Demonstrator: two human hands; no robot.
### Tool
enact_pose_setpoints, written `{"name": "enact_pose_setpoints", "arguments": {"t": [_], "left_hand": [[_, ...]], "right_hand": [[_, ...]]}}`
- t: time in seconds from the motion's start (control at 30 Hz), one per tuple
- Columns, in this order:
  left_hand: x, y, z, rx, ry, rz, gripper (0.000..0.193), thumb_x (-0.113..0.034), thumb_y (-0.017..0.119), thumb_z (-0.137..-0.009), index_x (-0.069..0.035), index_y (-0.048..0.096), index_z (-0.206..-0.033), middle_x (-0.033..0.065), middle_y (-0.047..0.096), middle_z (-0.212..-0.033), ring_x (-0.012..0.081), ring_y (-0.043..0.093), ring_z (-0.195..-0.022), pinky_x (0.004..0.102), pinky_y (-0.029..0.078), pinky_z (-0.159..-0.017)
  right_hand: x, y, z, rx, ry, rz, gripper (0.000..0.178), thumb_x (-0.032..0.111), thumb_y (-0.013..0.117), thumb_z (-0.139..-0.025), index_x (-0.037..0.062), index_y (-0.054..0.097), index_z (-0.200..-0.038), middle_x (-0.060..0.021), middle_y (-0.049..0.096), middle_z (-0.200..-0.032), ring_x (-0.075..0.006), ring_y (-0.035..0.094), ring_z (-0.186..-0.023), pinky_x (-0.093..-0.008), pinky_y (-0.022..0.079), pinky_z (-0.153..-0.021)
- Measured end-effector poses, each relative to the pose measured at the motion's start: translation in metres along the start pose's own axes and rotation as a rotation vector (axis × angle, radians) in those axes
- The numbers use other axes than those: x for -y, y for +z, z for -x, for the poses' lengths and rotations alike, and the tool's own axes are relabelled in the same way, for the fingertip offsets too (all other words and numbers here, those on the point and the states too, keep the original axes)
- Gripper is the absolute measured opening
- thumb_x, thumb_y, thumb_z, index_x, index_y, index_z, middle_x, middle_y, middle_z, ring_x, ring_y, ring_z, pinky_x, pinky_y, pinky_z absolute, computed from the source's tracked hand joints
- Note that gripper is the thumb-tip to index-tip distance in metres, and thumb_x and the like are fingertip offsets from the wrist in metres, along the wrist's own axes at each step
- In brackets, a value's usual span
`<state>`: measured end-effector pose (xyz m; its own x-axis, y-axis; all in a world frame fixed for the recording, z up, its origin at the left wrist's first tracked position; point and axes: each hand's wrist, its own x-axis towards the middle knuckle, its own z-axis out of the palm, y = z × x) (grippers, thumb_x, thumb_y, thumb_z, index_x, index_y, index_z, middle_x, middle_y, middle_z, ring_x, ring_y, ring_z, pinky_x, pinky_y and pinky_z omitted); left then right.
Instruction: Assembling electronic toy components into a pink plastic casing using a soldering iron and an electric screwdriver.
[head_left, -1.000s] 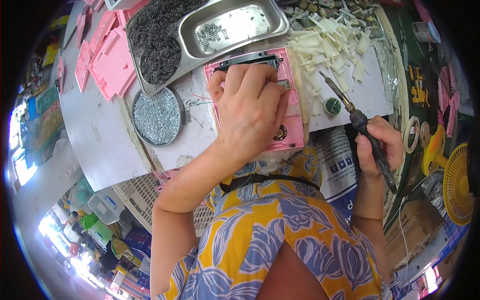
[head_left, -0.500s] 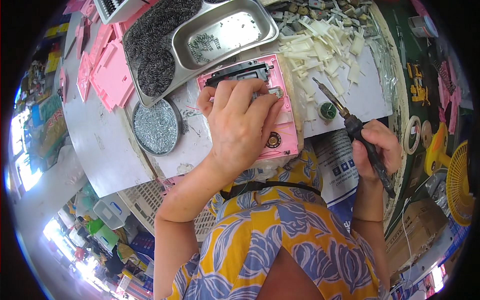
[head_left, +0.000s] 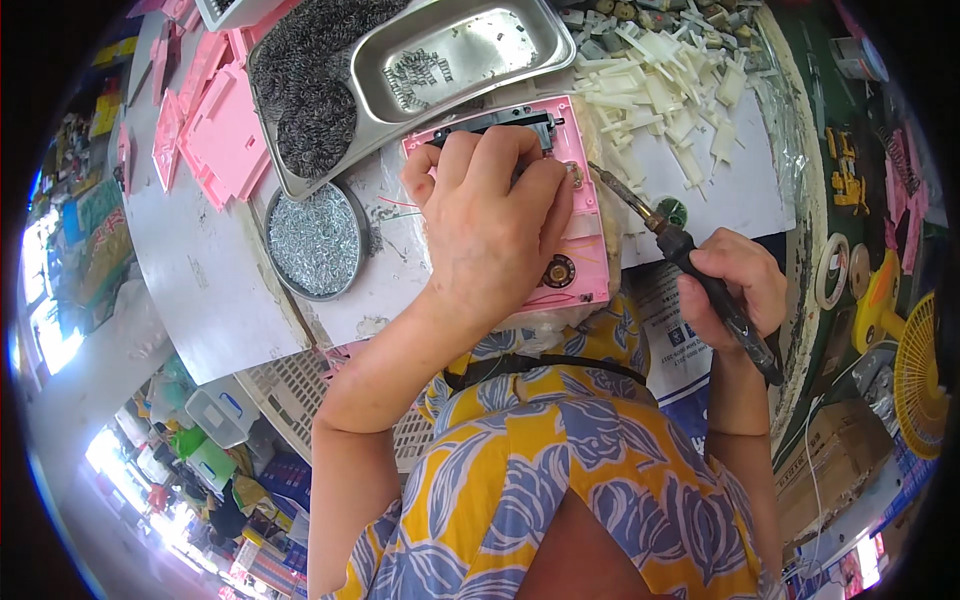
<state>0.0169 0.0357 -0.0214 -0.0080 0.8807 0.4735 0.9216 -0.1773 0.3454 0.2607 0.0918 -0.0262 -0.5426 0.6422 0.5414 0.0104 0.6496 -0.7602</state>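
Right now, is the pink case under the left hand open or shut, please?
Open: the pink case shows its inside, with a round part uncovered.

Our left hand (head_left: 492, 222) arches palm-down, its elbow (head_left: 352, 415) bent outward; our right hand (head_left: 740, 283) curls into a grip.

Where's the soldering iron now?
In the head view, the soldering iron is right of centre, held in the right hand, its tip near the right edge of the pink housing.
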Motion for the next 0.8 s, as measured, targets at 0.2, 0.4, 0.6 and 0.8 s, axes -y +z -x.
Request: {"name": "enact_pose_setpoints", "arguments": {"t": [0.2, 0.4, 0.6, 0.8], "left_hand": [[0.001, -0.002, -0.001, 0.0, 0.015, -0.014, 0.014, -0.015, 0.08, -0.075, -0.015, 0.07, -0.084, -0.0003, 0.06, -0.095, 0.0221, 0.056, -0.087, 0.0417, 0.033, -0.083], [0.0, -0.003, -0.002, 0.018, 0.014, -0.033, 0.016, -0.014, 0.082, -0.073, -0.015, 0.071, -0.085, -0.0005, 0.061, -0.095, 0.0218, 0.056, -0.085, 0.0411, 0.034, -0.083], [0.0, 0.0, 0.0, 0.02, 0.012, -0.058, 0.016, -0.014, 0.081, -0.073, -0.016, 0.07, -0.083, -0.0011, 0.061, -0.095, 0.0219, 0.055, -0.085, 0.042, 0.033, -0.083], [-0.002, 0.0, -0.001, 0.003, 0.018, -0.054, 0.015, -0.015, 0.081, -0.073, -0.016, 0.069, -0.082, -0.0012, 0.061, -0.095, 0.0222, 0.055, -0.085, 0.0427, 0.034, -0.083]], "right_hand": [[0.001, 0.003, -0.001, 0.02, 0.023, -0.003, 0.023, 0.001, 0.077, -0.08, -0.0021, 0.064, -0.098, -0.008, 0.062, -0.068, -0.017, 0.054, -0.05, -0.0283, 0.042, -0.046], [-0.004, 0.008, -0.001, 0.025, -0.005, 0.01, 0.024, 0.001, 0.078, -0.079, -0.0011, 0.065, -0.099, -0.0077, 0.061, -0.067, -0.0178, 0.055, -0.05, -0.0289, 0.042, -0.046], [-0.004, 0.009, -0.003, 0.026, -0.083, 0.068, 0.024, 0.001, 0.078, -0.079, -0.0013, 0.065, -0.1, -0.0077, 0.06, -0.065, -0.0189, 0.055, -0.049, -0.0294, 0.042, -0.046], [-0.001, 0.001, 0.0, -0.032, -0.057, 0.044, 0.025, -0.001, 0.077, -0.079, -0.0022, 0.065, -0.1, -0.0078, 0.06, -0.065, -0.0189, 0.055, -0.05, -0.0292, 0.042, -0.046]]}}
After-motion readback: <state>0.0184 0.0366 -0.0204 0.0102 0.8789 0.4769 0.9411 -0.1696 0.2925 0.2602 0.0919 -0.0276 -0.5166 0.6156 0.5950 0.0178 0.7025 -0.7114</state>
